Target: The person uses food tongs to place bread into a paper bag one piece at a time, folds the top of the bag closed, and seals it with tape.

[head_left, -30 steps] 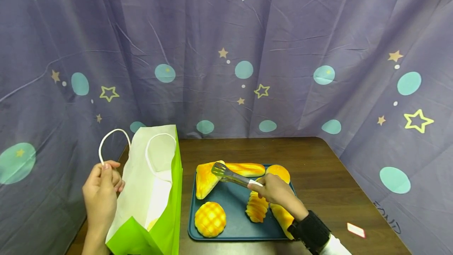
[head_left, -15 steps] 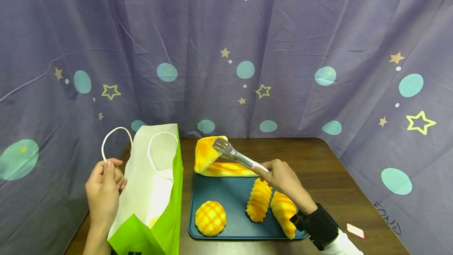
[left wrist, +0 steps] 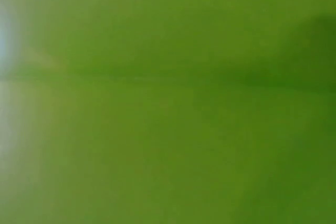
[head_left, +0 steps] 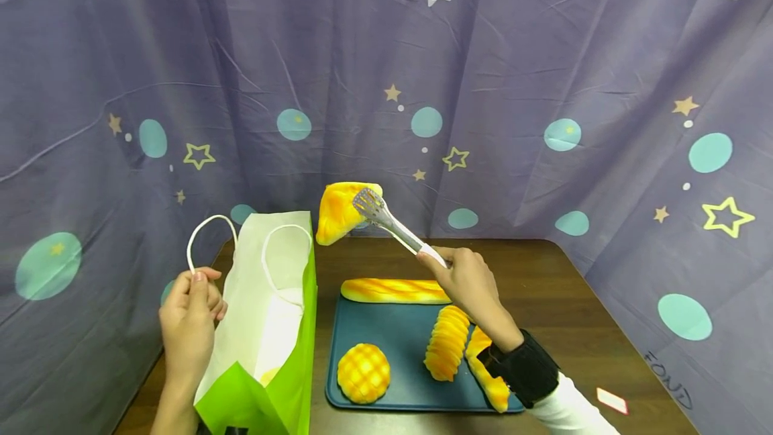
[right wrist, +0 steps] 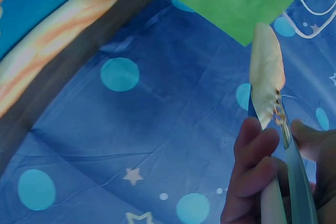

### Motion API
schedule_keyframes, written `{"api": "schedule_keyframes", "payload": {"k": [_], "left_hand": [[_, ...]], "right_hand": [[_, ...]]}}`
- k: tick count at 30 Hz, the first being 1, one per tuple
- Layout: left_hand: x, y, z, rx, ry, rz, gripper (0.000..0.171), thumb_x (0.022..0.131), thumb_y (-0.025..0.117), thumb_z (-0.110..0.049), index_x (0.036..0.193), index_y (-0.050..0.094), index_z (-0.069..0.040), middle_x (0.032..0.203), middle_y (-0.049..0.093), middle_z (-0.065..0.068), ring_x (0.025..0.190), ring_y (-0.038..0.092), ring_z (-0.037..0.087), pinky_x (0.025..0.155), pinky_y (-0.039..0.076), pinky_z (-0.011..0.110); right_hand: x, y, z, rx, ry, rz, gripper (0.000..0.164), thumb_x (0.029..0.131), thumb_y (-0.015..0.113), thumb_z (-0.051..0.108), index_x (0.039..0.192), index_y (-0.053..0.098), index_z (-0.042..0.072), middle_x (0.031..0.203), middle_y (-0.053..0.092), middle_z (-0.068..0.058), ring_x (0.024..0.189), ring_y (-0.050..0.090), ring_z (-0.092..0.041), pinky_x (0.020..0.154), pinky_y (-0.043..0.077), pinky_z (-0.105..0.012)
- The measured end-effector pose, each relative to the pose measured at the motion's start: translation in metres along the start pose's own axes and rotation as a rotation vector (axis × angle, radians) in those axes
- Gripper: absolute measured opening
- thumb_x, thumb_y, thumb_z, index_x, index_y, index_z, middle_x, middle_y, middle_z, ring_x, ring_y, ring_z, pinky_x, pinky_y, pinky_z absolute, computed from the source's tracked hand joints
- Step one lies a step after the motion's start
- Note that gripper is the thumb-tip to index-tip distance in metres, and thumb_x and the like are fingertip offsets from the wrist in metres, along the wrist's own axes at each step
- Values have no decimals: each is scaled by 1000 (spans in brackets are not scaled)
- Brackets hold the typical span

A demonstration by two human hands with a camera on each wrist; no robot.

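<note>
My right hand [head_left: 461, 280] grips a pair of metal tongs [head_left: 392, 223] with white handles. Pinched in the tongs' tips is a triangular bread [head_left: 338, 212], raised above the table's far edge, just right of the bag's top. The right wrist view shows this bread [right wrist: 266, 69] edge-on between the tong arms. My left hand [head_left: 190, 314] pinches one white cord handle of a green paper bag [head_left: 304, 348], which stands with its white inside showing. A bit of something yellow [head_left: 268, 376] shows low inside it. Only blurred green bag wall [left wrist: 168, 129] fills the left wrist view.
A blue tray [head_left: 398, 354] holds a baguette [head_left: 392, 291], a round grid-topped bun [head_left: 364, 373], a ridged bread [head_left: 447, 344] and another bread [head_left: 498, 391] partly behind my wrist. A small red-edged card [head_left: 612, 401] lies to the right. A curtain [head_left: 513, 86] hangs behind the table.
The tongs have lifted the triangular bread off the tray's far left corner, up and slightly left toward the bag. My left hand keeps its pinch on the cord handle.
</note>
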State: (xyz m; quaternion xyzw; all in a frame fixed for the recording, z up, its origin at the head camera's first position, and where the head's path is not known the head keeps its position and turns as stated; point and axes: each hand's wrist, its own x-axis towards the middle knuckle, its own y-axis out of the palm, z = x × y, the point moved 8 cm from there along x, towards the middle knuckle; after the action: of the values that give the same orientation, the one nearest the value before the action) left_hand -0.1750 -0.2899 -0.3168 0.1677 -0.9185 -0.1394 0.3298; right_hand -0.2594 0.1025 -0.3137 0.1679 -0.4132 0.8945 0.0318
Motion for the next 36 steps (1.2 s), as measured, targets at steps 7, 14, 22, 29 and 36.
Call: {"api": "schedule_keyframes", "payload": {"k": [7,14,22,29,36], "left_hand": [[0,1,2,8,-3,-2,22,108,43,-7,95,58,4,56,31,2,47,25,14,47,20,31],[1,3,2,7,12,23,22,107,42,-6,96,57,6,56,31,2,46,25,14,46,21,31],[1,4,2,0,13,26,23,107,42,-6,95,55,8,56,30,2,47,25,14,47,19,32],[0,2,1,7,3,10,22,107,43,-6,95,56,6,55,31,2,46,26,15,47,18,32],[0,1,1,16,3,4,23,107,43,-7,95,57,6,56,31,2,47,26,15,46,20,32]], "right_hand": [[11,-2,27,-27,-40,-77,40,94,67,49,121,75,21,59,49,1,44,30,-13,39,23,-26],[16,9,50,-52,-130,-109,40,93,69,47,121,74,18,60,53,2,42,33,-12,37,24,-26],[15,26,68,-67,-240,-109,43,91,72,46,119,75,14,70,65,0,40,28,-7,36,22,-22],[11,37,70,-100,-266,-62,42,91,72,47,119,75,16,64,60,2,43,31,-8,37,24,-24],[9,41,68,-99,-270,-37,44,91,71,48,121,74,15,59,51,7,43,36,-8,36,26,-24]]}}
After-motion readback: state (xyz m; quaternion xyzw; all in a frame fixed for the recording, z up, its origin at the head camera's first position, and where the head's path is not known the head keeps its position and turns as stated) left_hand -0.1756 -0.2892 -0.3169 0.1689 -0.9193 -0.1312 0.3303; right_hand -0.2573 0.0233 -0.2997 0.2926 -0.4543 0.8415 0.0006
